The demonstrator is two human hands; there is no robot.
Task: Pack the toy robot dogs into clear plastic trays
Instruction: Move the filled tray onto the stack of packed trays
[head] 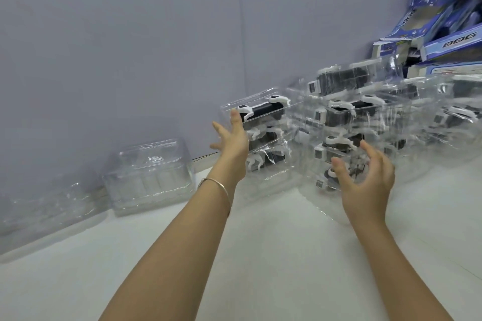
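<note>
Both forearms stretch forward over the white table, rising from six o'clock toward the middle of the view. A thin bracelet sits on the left wrist.

The left hand is released, fingers straight and fanned. Its fingertips lie against the nine o'clock side of the left stack of clear trays, probably to steady or square it. The right hand is cupped with loosely bent fingers and grasps nothing. It faces the right stack at four o'clock from its partner. Blur hides whether it touches the plastic.

The toy robot dogs, black with white legs, already lie inside these stacked trays, so much of the packing looks done. More filled trays pile up toward three o'clock.

Empty trays wait at nine o'clock, nested against the wall, seemingly kept within reach. Blue boxes lean in a heap at two o'clock.
</note>
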